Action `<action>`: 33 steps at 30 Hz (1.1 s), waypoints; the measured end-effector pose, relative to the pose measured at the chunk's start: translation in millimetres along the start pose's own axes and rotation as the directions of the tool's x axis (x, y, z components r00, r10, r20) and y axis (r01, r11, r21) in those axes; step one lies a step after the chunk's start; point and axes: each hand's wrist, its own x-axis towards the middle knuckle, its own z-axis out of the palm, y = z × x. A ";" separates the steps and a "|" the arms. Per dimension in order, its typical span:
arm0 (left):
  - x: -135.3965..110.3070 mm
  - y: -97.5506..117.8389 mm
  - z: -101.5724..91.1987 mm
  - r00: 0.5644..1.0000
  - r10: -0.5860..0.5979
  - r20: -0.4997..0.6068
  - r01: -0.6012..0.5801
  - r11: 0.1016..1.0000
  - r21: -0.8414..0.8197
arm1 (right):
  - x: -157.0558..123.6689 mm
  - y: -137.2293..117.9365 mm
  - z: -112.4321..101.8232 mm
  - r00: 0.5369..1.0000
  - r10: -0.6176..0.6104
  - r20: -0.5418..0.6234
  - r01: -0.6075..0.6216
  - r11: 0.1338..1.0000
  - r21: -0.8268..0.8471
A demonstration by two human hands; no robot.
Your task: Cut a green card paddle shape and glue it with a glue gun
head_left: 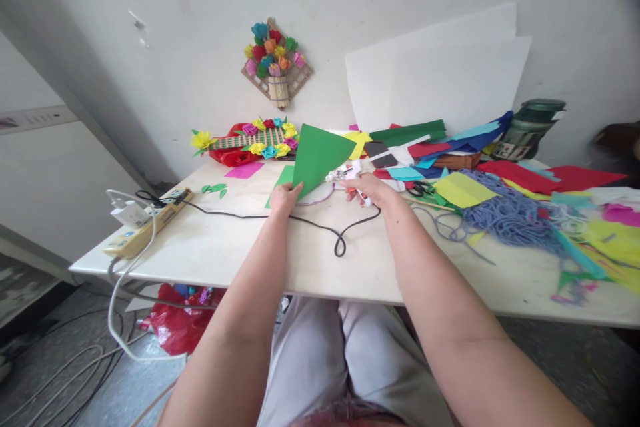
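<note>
L hand (285, 199) pinches lower L corner of green paper sheet (320, 157), thumb on near face. Sheet stands tilted above white table (325, 273), pointed corner up, prob. so its R edge is exposed to the tool. R hand (370, 188) grasps a white glue gun (prob. hot-melt) (356, 171) just R of sheet, front end twd sheet; contact w/ paper unclear. Grip sits back from the front end, prob. to avoid heat.

Black cord (240, 215) loops slack in front of sheet, betw. R hand & power strip (145, 230) well L of it; slack prob. gives free reach. Green leaf cutouts (216, 189) lie L of sheet, apart from main clutter, prob. set aside for easy pickup.

R of sheet: scissors (423, 188), yellow paper (467, 190), blue-grey yarn (510, 213) in a loose heap, presumably pushed over to make working room. Behind sheet, L side: flower-trimmed stick panel (250, 141) on table. Above & behind: flower-basket wall hanging (279, 91), likely hung for display.
</note>
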 end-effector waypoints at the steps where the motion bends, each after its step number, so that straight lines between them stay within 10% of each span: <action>1: 0.1 -0.2 0.1 1.000 0.000 0.000 0.000 1.000 0.002 | -0.2 0.1 -3.2 1.000 -0.005 -0.002 0.005 1.000 0.012; 33: -2.6 0.0 0.6 1.000 0.000 -0.008 0.000 1.000 -0.029 | 3.0 0.0 35.3 0.997 0.073 -0.001 -0.073 0.987 -0.146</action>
